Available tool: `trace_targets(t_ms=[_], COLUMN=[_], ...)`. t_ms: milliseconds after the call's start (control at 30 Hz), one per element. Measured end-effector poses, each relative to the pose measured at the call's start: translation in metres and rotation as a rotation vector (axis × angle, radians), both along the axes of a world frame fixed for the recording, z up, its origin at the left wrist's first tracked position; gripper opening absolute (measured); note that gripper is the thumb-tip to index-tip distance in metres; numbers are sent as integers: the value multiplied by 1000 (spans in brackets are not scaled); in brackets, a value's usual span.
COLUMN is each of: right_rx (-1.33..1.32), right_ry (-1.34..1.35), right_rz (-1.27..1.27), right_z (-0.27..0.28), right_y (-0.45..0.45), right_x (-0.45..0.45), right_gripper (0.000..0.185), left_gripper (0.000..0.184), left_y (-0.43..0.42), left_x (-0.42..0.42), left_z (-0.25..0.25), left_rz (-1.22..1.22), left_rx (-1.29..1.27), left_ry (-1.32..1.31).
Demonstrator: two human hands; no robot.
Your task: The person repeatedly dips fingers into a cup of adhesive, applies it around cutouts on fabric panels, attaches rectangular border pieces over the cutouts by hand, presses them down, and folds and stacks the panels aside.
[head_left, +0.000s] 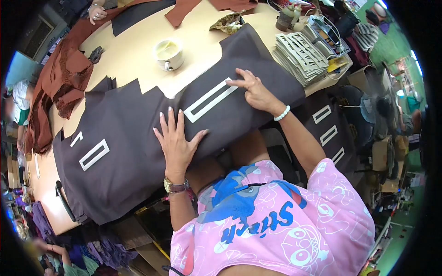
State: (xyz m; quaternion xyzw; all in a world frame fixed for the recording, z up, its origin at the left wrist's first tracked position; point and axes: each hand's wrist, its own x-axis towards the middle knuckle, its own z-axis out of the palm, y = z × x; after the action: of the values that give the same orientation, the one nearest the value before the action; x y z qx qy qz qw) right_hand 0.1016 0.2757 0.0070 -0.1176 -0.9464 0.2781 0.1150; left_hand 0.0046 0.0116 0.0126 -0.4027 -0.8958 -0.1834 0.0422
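Dark grey-brown fabric [124, 179] is spread over the table edge and across the lap. My left hand [176, 145] lies flat on it with fingers spread, just left of a long white rectangular frame-shaped piece [188, 116]. At that piece's far right end, my right hand [258, 93] touches it with thumb and fingertips, fingers apart. A shorter white frame piece [106, 146] rests on the left part of the fabric. Close by is a small white angled strip [76, 139].
Behind the fabric stands a white cup [169, 64] of pale paste. A stack of cut-out cards [301, 64] sits at right. Rust-brown cloth [69, 69] drapes the table's left side. Another person's hand [97, 13] is at the far edge. More dark fabric with white frames [329, 135] hangs at right.
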Motion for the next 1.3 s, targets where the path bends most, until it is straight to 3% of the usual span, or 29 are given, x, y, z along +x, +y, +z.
trace_targets(t_ms=[33, 133, 267, 467, 733, 933, 1100, 1300], right_rx=[122, 363, 751, 1033, 1074, 1147, 1155, 1178], right_ry=[-133, -221, -318, -471, -457, -472, -456, -409], right_rz=[-50, -119, -157, -117, -92, -7, 41, 98], right_z=[6, 5, 8, 19, 12, 14, 11, 7], right_y=[-12, -27, -29, -50, -30, -39, -57, -89], right_x=[1, 2, -6, -3, -13, -11, -17, -25], right_gripper=[69, 71, 50, 48, 53, 56, 58, 58], left_gripper=[79, 79, 80, 81, 87, 87, 68, 64], left_y=[0, -1, -1, -2, -3, -29, -56, -75], left_x=[0, 2, 2, 1, 1, -7, -18, -19], left_z=[-3, -7, -10, -12, -11, -1, 1, -2], left_rz=[7, 25, 25, 30, 55, 221, 387, 478], left_rx=[-15, -3, 11, 28, 16, -30, -41, -44], left_ry=[-8, -20, -3, 1, -12, 52, 158, 116])
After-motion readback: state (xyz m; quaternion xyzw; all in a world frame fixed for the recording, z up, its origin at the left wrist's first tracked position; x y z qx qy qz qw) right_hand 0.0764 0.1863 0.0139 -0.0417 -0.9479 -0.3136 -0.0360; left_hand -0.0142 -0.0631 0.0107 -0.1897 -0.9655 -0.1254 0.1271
